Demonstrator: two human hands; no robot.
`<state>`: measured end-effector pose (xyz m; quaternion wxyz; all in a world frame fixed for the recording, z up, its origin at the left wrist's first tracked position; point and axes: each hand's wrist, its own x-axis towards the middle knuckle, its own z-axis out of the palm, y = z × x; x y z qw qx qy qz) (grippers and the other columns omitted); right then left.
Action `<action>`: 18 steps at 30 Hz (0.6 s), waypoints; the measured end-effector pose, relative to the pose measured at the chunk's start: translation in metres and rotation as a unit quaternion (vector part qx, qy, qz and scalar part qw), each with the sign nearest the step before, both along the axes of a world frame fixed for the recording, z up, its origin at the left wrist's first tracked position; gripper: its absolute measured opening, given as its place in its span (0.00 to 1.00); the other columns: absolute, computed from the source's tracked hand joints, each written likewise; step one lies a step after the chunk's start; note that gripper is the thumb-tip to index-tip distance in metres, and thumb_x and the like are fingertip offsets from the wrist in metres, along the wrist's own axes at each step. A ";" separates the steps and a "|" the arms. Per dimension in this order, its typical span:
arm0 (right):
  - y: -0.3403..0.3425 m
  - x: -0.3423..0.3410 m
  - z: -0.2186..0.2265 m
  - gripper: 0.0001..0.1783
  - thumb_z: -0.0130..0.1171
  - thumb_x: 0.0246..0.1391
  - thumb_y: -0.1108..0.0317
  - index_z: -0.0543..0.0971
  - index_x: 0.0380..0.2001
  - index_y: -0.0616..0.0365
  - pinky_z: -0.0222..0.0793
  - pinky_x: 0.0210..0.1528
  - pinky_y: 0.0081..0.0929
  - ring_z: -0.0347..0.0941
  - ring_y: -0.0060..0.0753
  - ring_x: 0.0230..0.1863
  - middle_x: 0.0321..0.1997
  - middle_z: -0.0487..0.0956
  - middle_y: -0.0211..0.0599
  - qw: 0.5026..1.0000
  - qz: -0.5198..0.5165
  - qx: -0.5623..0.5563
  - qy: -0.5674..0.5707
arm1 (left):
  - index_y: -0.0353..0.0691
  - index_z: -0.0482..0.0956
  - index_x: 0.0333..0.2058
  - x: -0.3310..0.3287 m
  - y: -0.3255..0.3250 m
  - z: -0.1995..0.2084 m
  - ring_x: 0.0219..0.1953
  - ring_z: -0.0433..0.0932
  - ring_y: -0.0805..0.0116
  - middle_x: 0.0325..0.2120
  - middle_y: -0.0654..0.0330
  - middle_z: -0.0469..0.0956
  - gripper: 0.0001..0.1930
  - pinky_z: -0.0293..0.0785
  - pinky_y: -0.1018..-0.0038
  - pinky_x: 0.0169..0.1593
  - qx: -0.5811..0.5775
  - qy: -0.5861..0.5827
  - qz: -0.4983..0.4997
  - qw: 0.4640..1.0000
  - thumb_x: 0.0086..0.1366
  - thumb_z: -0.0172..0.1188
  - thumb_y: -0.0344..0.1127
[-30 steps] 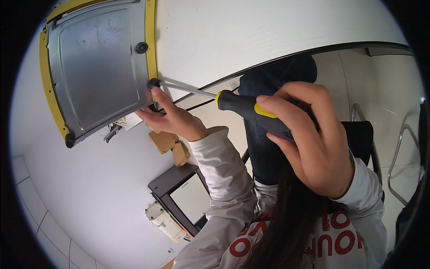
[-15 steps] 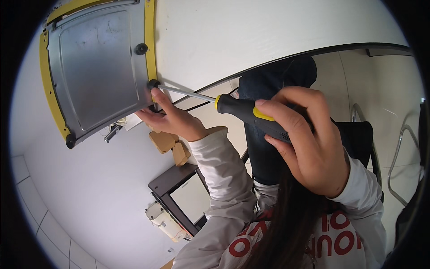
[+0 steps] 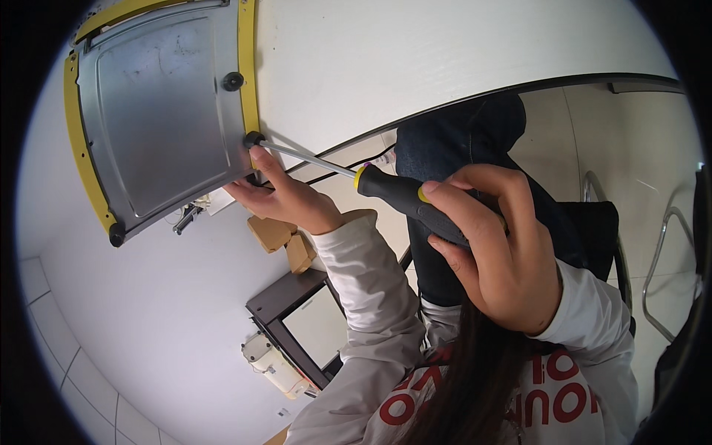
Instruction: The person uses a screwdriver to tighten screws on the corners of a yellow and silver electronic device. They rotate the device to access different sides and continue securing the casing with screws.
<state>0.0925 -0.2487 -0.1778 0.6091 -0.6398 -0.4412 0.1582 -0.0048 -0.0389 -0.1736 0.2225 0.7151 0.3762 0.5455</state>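
The right hand (image 3: 512,256) is wrapped round the thick dark handle of a screwdriver (image 3: 393,194), to the right of the metal-bottomed unit (image 3: 163,111). The left hand (image 3: 297,200) seems to pinch that unit's lower right corner, thumb beside a black foot (image 3: 254,139), fingers tucked behind the edge. The screwdriver's shaft runs to that foot, its very tip out of sight.

The tool looks rigid and fairly light, its fat, grippy-looking handle the place to hold; the bare shaft would be slicker. The unit, I'd judge, is stiff and rather heavy, its smooth sheet slippery; the yellow side strip (image 3: 248,74) should give better purchase, though its thin rim may be sharp.

To the unit's right the white tabletop (image 3: 445,37) stretches wide, giving room sideways; its dark edge (image 3: 445,105) starts near the unit's lower right corner. Below that edge, the person's leg (image 3: 456,133) limits downward movement.
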 end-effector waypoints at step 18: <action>-0.003 0.012 0.000 0.31 0.67 0.41 0.79 0.69 0.52 0.61 0.74 0.38 0.31 0.74 0.44 0.39 0.44 0.72 0.49 1.000 -0.003 0.007 -0.019 | 0.34 0.64 0.58 -0.009 0.004 -0.007 0.45 0.68 0.71 0.43 0.59 0.70 0.23 0.62 0.73 0.53 0.011 -0.014 0.062 0.998 0.71 0.49 0.43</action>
